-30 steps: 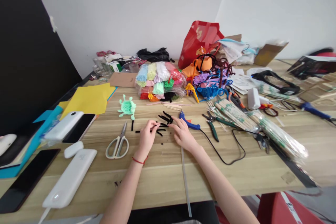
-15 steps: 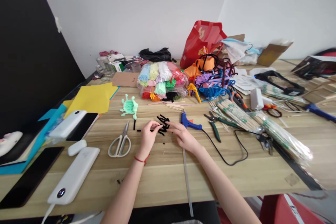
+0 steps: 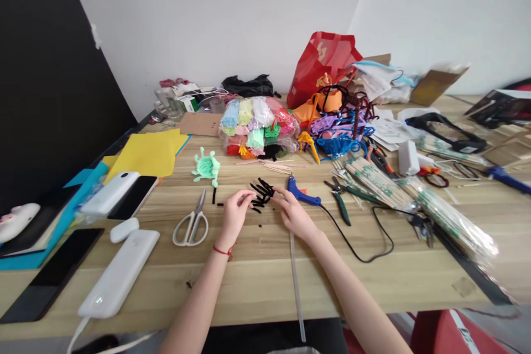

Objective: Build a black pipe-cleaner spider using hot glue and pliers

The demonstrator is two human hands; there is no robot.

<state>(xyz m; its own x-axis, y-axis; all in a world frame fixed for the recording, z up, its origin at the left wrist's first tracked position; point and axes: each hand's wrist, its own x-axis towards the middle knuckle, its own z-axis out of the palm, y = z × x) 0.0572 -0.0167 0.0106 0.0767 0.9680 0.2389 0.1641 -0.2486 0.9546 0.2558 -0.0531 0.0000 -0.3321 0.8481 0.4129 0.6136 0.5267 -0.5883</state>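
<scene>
Short black pieces of pipe cleaner (image 3: 263,191) lie in a loose pile on the table, between my two hands. My left hand (image 3: 236,213) is at the pile's left side, thumb and fingertips pinched together; whatever is between them is too small to make out. On the right side my right hand (image 3: 293,214) has its fingers apart, with the fingertips at the edge of the pile. A mint-green pipe-cleaner figure (image 3: 206,168) with curled limbs sits beyond my left hand. White-handled scissors (image 3: 191,224) lie to the left, and a blue glue gun (image 3: 302,192) lies just past my right hand.
A clear glue stick (image 3: 297,287) lies by my right forearm. Green-handled pliers (image 3: 341,204), the glue gun's cord and bundles of wooden sticks (image 3: 379,182) are to the right. Bagged pipe cleaners (image 3: 259,127) lie behind. A white power bank (image 3: 120,271) and phones lie left.
My right fingers have drawn back slightly to the right from the black pieces, so more of the pile shows. My left hand stays pinched in nearly the same place. The view has shifted slightly.
</scene>
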